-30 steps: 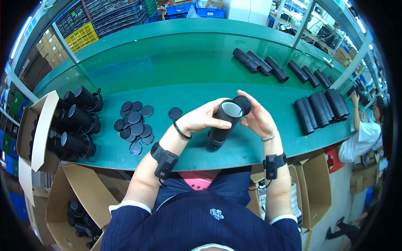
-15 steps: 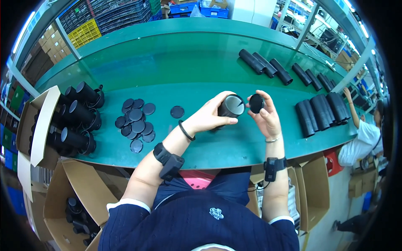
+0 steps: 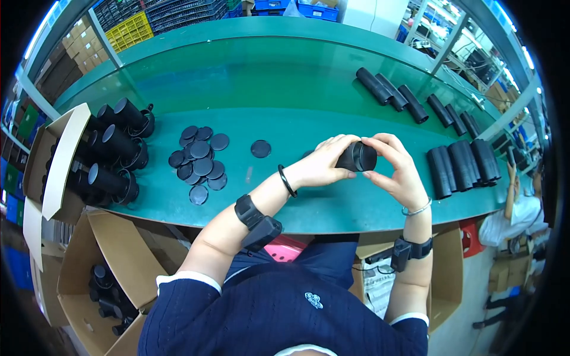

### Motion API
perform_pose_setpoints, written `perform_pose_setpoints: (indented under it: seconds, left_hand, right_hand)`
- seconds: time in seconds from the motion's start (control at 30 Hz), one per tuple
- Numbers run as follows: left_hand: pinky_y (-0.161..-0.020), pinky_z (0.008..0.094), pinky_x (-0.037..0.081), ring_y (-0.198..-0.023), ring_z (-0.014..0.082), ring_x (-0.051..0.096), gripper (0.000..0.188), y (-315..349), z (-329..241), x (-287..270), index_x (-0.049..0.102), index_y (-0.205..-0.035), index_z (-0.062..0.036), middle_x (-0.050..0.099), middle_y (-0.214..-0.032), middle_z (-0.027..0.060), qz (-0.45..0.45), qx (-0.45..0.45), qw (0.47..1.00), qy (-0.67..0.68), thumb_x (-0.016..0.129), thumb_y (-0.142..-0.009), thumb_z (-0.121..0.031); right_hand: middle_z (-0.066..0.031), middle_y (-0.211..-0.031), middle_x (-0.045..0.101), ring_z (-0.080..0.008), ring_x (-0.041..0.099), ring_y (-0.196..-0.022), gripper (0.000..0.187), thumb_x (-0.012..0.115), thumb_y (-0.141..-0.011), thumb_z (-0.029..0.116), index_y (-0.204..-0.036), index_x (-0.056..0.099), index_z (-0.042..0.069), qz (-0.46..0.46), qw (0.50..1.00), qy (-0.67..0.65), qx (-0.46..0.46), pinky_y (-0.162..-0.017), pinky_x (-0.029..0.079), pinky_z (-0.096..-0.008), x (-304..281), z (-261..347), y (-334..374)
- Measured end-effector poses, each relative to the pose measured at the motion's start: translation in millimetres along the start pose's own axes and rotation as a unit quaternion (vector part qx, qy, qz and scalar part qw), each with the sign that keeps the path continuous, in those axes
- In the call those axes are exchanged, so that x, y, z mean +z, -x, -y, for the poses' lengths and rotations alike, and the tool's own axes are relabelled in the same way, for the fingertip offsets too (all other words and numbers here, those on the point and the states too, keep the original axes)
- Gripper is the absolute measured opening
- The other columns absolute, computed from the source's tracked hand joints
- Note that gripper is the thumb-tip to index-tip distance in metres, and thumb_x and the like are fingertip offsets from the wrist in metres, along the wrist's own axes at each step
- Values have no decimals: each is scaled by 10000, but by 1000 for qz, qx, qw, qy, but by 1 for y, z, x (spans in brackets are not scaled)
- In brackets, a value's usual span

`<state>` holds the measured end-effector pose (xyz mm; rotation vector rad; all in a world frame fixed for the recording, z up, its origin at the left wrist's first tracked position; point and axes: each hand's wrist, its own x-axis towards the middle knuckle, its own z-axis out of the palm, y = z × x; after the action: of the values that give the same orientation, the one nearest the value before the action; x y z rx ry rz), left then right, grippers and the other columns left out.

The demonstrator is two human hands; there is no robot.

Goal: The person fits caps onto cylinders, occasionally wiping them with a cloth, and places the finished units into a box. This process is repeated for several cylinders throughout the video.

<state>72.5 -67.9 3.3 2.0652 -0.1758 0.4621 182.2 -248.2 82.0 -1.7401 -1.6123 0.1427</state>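
My left hand is wrapped round a short black cylinder, whose end now faces right. A round black cap sits against that end, pinched at its rim by the thumb and fingers of my right hand. Whether the cap is fully seated cannot be seen. To the left of my hands, one black disc lies alone on the green table. Farther left is a loose pile of similar black discs.
Black tubes stand in rows at the right, and more lie at the back right. At the left edge a carton leans beside black cylinders with rings. Below it, an open carton holds black parts. Another person works far right.
My right hand has brought the cap leftward onto the cylinder's end. My left hand has shifted right and turned the cylinder from facing up to facing right.
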Motion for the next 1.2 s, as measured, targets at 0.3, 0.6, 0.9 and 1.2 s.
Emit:
perform_pose_setpoints:
  seconds: [0.3,0.6,0.9,1.2]
  left_hand:
    - [-1036,398,379,-1243,275,454,712,0,-4,-13,383,-1348,-46,474,-1293,147,41,-21,999,6,762,-767,-206]
    - [-996,308,415,-1179,143,484,692,17,18,-47,433,-1335,-57,517,-1235,39,37,-41,965,258,794,-745,-99]
    - [-993,341,418,-1202,191,472,676,6,12,-17,390,-1348,-51,487,-1278,110,40,-32,990,133,764,-801,-183]
    - [-1060,457,302,-1236,326,435,780,-3,-3,3,405,-1334,-74,474,-1263,163,21,-19,998,-54,746,-758,-474]
  right_hand:
    - [-120,-1245,503,-225,519,-1148,597,767,-717,26,-1277,562,3,-10,997,-74,18,-973,441,-329,8,-10,3]
    - [-117,-1275,483,-202,500,-1172,587,756,-750,14,-1296,544,-12,-35,979,-200,32,-984,433,-325,20,-13,-2]
    - [-129,-1227,560,-233,566,-1121,592,779,-721,51,-1276,573,29,-40,999,-34,9,-935,478,-331,17,5,-10]
    - [-148,-1247,577,-256,574,-1156,578,767,-705,0,-1252,582,15,-25,999,7,25,-969,484,-349,9,-14,7]
